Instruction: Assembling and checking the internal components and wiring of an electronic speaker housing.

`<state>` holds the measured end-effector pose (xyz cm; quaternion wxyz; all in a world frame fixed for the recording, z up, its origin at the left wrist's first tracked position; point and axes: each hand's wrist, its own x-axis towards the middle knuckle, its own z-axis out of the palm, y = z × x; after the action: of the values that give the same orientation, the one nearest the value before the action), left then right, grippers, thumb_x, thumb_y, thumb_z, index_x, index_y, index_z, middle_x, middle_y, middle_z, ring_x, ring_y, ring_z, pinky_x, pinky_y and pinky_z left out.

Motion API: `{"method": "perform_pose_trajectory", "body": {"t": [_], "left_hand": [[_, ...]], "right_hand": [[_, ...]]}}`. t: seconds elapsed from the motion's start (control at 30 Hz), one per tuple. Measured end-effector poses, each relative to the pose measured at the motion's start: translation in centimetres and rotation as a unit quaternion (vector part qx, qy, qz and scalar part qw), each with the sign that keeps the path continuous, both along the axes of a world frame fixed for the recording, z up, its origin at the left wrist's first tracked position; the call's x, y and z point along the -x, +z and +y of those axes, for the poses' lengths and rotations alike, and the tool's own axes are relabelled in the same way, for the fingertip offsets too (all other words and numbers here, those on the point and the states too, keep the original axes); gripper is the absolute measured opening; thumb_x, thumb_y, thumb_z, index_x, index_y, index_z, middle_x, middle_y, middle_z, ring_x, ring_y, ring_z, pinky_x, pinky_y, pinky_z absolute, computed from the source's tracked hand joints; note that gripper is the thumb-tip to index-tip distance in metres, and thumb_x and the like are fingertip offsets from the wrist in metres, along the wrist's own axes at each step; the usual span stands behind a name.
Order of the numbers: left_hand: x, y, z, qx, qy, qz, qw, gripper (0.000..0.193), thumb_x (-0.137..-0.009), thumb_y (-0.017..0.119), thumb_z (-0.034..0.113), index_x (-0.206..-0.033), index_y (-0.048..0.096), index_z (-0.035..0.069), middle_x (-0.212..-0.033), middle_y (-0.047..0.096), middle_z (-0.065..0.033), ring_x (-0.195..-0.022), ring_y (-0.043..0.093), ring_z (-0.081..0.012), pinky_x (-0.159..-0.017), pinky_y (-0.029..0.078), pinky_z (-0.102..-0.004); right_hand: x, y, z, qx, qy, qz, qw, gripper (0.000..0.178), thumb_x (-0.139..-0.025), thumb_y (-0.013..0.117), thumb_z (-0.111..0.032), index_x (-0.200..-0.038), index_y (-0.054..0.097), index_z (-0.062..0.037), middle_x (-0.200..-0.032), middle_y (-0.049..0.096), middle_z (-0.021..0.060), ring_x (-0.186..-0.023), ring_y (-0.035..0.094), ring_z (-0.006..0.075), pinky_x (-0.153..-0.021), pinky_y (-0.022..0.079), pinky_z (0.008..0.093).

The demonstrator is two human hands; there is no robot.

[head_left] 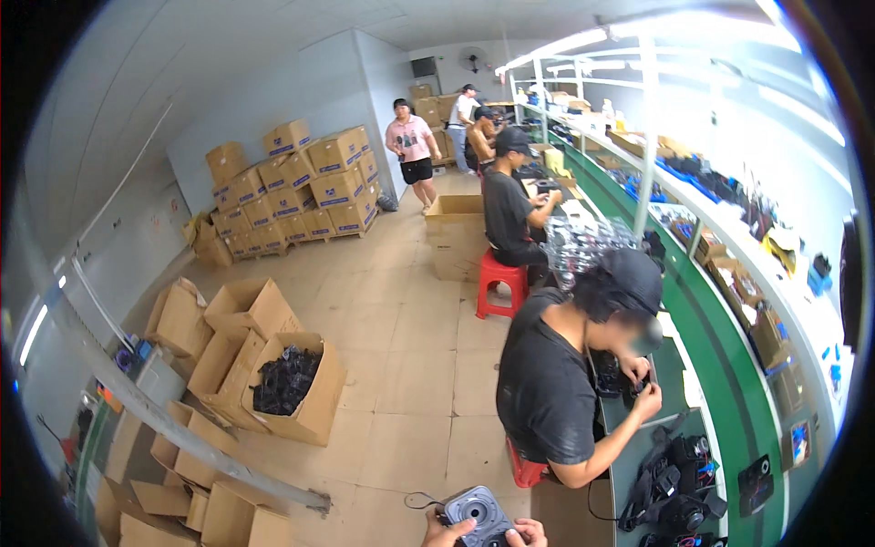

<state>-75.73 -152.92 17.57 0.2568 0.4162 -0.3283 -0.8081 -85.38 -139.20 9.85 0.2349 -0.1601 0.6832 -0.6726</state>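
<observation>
At the lower edge, my left hand [443,531] and my right hand [527,534] grip a grey device casing [478,516] from its two sides. A large round ring, like a speaker opening, fills its upper part, and a smaller dark round part sits below. My left thumb presses on its face beside the ring. From the casing's left side a thin dark cable [419,497] loops out. The casing's lower end is cut off by the picture's edge. To the right, several black devices with cables [679,492] lie on the bench.
Close on my right a co-worker [556,383] in black bends over small parts. Others sit further along the green conveyor belt [697,337]. Open cardboard boxes [314,401] stand on the left, one holding black parts. A red stool [501,278] and stacked cartons [337,187] are farther off.
</observation>
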Motion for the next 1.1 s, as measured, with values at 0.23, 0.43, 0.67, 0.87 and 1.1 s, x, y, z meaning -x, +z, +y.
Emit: {"method": "perform_pose_trajectory", "body": {"t": [0.23, 0.43, 0.67, 0.87, 1.1], "left_hand": [[-7.9, -2.3, -10.5, -0.078, -0.018, 0.07, 0.994, 0.041, -0.079, 0.075, 0.003, -0.117, 0.062, 0.004, -0.105, 0.069, -0.0081, -0.095, 0.069, -0.0219, -0.082, 0.059, -0.0372], [-9.6, -8.6, -10.1, 0.06, -0.212, -0.028, 0.975, 0.087, -0.07, 0.087, 0.015, -0.135, 0.031, 0.001, -0.126, 0.053, -0.011, -0.116, 0.055, -0.0241, -0.104, 0.044, -0.0413], [4.1, -13.1, -5.1, 0.159, -0.483, -0.138, 0.85, 0.104, -0.084, 0.063, 0.066, -0.152, 0.023, -0.002, -0.15, 0.039, -0.0224, -0.14, 0.035, -0.0343, -0.117, 0.025, -0.0395], [7.0, -7.6, 2.0, 0.091, -0.492, 0.022, 0.866, 0.056, -0.102, 0.044, 0.047, -0.144, 0.036, 0.011, -0.13, 0.057, -0.0094, -0.117, 0.055, -0.0242, -0.096, 0.044, -0.0396], [-6.2, -14.2, 9.0, -0.099, -0.5, -0.032, 0.86, 0.045, -0.099, 0.051, 0.04, -0.131, 0.053, 0.009, -0.128, 0.061, -0.0109, -0.115, 0.06, -0.0272, -0.095, 0.047, -0.0429]], "right_hand": [[-5.3, -0.3, -9.0, -0.017, 0.112, -0.147, 0.983, 0.026, -0.093, 0.068, -0.023, -0.106, 0.064, -0.001, -0.083, 0.064, 0.0035, -0.069, 0.057, 0.0109, -0.059, 0.045, 0.0247], [-8.6, 1.8, -7.8, -0.074, 0.135, -0.295, 0.943, 0.046, -0.095, 0.062, -0.023, -0.135, 0.049, -0.003, -0.114, 0.063, 0.0108, -0.102, 0.061, 0.0215, -0.089, 0.05, 0.0342], [-6.1, 3.0, -2.6, 0.043, -0.098, -0.37, 0.923, 0.046, -0.095, 0.057, -0.036, -0.129, 0.057, -0.0055, -0.115, 0.069, 0.0132, -0.102, 0.067, 0.0284, -0.095, 0.053, 0.0454], [6.0, 2.1, 7.1, 0.273, -0.291, -0.302, 0.866, 0.051, -0.093, 0.063, -0.041, -0.128, 0.058, -0.0046, -0.121, 0.067, 0.013, -0.105, 0.066, 0.0291, -0.099, 0.05, 0.0475], [10.2, 2.3, 17.0, 0.285, -0.262, -0.407, 0.827, 0.056, -0.088, 0.057, -0.06, -0.119, 0.066, -0.0139, -0.12, 0.069, 0.0088, -0.113, 0.06, 0.0304, -0.106, 0.031, 0.0632]]}}
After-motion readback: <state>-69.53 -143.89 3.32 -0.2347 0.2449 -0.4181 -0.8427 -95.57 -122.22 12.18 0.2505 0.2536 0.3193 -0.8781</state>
